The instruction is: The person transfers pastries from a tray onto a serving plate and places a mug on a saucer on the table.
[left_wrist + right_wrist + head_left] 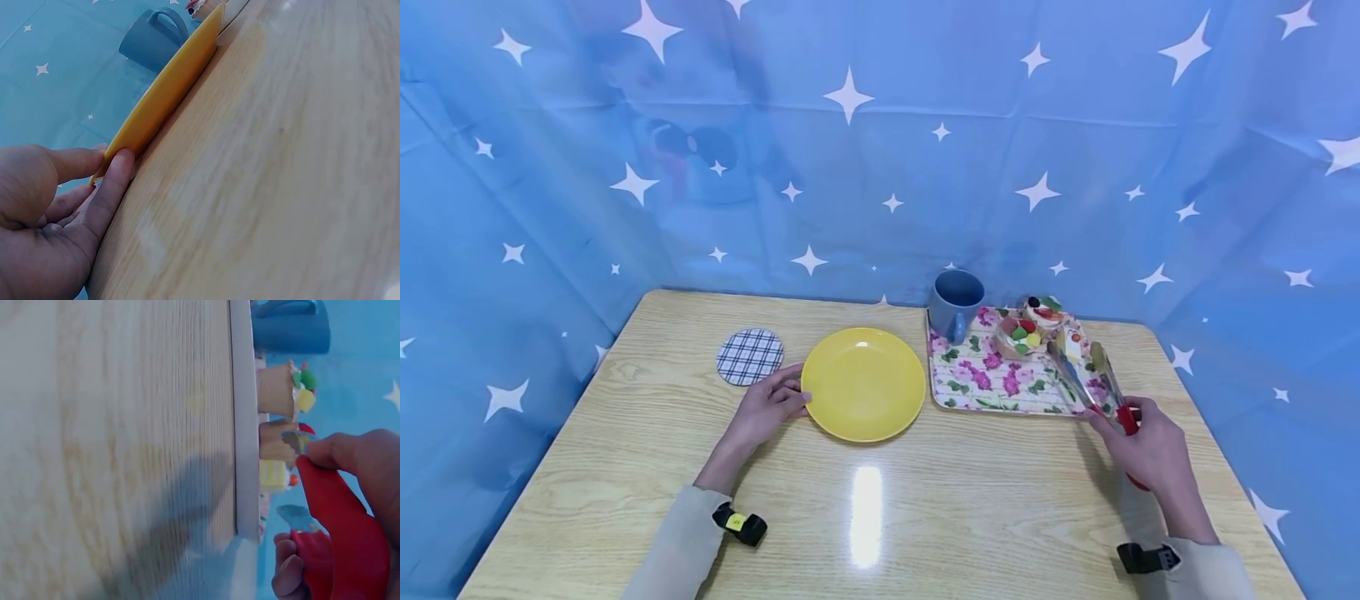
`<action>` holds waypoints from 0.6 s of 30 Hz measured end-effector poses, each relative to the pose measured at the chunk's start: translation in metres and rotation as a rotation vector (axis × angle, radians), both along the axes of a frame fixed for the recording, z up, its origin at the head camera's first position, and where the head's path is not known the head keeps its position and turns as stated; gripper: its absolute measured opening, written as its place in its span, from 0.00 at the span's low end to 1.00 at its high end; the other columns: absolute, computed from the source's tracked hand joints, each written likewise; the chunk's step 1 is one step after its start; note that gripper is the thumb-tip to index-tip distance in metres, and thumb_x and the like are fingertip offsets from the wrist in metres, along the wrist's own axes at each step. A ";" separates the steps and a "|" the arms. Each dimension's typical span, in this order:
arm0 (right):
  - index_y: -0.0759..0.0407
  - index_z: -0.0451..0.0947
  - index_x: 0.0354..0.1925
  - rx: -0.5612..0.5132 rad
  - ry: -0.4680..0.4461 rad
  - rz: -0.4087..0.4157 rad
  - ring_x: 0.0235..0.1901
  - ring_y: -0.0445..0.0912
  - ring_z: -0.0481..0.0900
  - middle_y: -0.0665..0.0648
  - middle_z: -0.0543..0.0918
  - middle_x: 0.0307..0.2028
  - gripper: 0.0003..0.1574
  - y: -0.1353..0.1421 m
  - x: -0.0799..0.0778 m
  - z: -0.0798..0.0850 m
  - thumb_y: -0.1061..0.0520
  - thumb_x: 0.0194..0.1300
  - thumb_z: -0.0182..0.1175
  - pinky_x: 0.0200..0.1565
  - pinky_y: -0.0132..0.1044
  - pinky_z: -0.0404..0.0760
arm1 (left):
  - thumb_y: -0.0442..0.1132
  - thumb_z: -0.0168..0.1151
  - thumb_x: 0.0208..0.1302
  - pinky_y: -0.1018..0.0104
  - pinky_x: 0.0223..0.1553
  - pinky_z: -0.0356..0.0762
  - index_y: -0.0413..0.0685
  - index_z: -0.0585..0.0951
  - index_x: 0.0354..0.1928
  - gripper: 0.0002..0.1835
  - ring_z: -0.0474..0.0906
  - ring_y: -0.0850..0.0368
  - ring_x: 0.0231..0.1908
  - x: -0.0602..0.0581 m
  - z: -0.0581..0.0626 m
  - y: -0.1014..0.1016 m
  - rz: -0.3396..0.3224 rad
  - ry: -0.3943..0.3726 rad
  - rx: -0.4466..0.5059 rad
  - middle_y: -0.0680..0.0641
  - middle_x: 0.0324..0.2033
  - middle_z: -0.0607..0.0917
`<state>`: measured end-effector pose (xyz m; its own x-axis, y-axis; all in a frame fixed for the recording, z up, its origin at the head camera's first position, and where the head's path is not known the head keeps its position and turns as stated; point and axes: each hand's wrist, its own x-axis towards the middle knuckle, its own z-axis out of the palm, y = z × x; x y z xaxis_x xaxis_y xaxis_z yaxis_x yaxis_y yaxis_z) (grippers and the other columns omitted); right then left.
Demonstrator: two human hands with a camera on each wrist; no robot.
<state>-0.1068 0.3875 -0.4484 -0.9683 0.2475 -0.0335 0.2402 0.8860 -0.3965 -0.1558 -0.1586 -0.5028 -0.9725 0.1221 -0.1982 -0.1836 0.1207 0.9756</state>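
Gripping red-handled tongs (1127, 421), tips apart: right hand (1156, 450); left hand (766, 408): pinching the rim of the yellow plate (862, 383) just to its right; three pastries (1018, 339) on the floral tray (977, 387) beyond the right hand, apparently none lifted yet.

Plate (862, 384) between coaster (750, 357) and tray (1000, 392)

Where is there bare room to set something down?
Widest: the table in front of the yellow plate, between left hand and right hand. Also left of the checked coaster, and the front left of the floral tray, before the mug. Crowded: the tray's right end, with tarts, cake and tongs.
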 end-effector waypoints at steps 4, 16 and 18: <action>0.77 0.61 0.68 -0.005 -0.012 0.006 0.40 0.63 0.80 0.79 0.76 0.51 0.59 0.000 -0.005 0.000 0.27 0.68 0.59 0.24 0.39 0.80 | 0.33 0.65 0.71 0.66 0.49 0.91 0.50 0.71 0.73 0.30 0.84 0.58 0.46 0.000 0.000 0.000 0.004 -0.005 0.003 0.39 0.52 0.80; 0.74 0.64 0.66 -0.033 -0.027 -0.011 0.41 0.62 0.77 0.77 0.76 0.52 0.54 -0.002 -0.017 0.001 0.29 0.69 0.58 0.26 0.34 0.77 | 0.34 0.65 0.71 0.67 0.49 0.91 0.47 0.70 0.74 0.31 0.83 0.59 0.44 0.002 0.001 -0.001 -0.016 0.014 0.004 0.37 0.52 0.79; 0.74 0.64 0.65 -0.034 -0.030 -0.019 0.41 0.62 0.76 0.77 0.76 0.51 0.53 -0.002 -0.018 0.000 0.29 0.69 0.58 0.26 0.34 0.77 | 0.34 0.65 0.71 0.66 0.49 0.91 0.47 0.70 0.74 0.31 0.83 0.58 0.44 0.002 0.002 -0.001 -0.017 0.016 0.003 0.37 0.52 0.79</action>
